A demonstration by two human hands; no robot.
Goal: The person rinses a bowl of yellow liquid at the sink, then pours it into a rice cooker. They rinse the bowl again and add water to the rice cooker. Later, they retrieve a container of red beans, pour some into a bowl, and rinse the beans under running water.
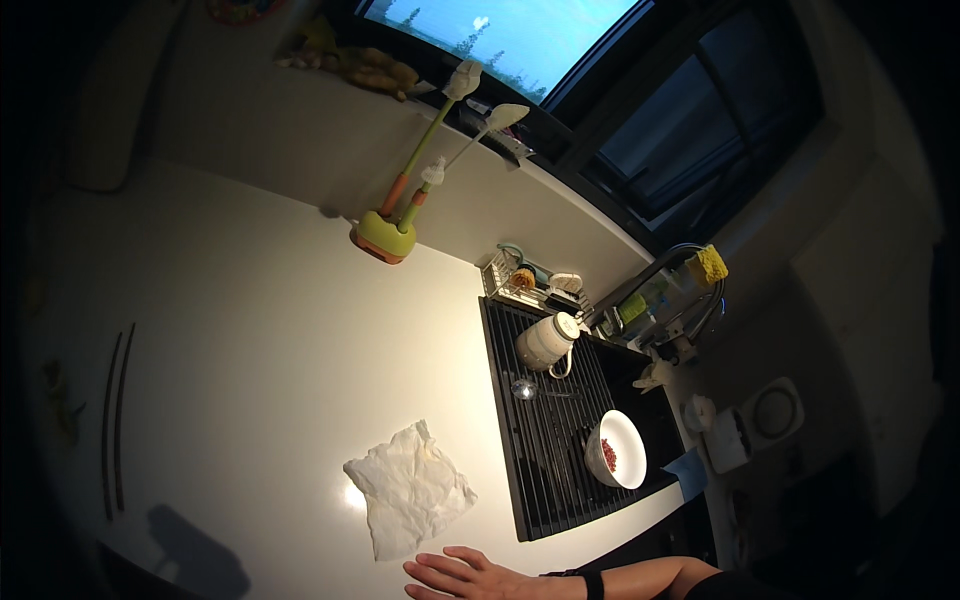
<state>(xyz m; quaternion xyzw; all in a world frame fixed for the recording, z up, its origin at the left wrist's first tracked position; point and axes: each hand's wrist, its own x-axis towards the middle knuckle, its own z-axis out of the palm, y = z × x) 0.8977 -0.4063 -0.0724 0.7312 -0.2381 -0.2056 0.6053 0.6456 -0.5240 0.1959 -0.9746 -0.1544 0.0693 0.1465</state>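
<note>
My right hand (469,579) reaches in from the bottom right, wearing a black wristband. Its fingers are spread and nothing shows in it; its lower part is cut off by the frame. Just above the fingertips, on the white countertop (285,360), lies a crumpled white cloth or paper towel (409,487). My left hand is out of view. To the right, a white bowl (634,450) with small red pieces (610,455) stands on a black slatted drainer (536,457). A pale lidded mug (544,345) and a clear spoon (525,389) are on it too.
Two dark chopsticks (118,427) lie far left. A green and orange holder (386,236) with brushes stands by the wall. A wire rack (499,279), a black faucet with a yellow sponge (711,265) and bottles are behind the drainer. A blue cloth (686,474) hangs over the sink's edge.
</note>
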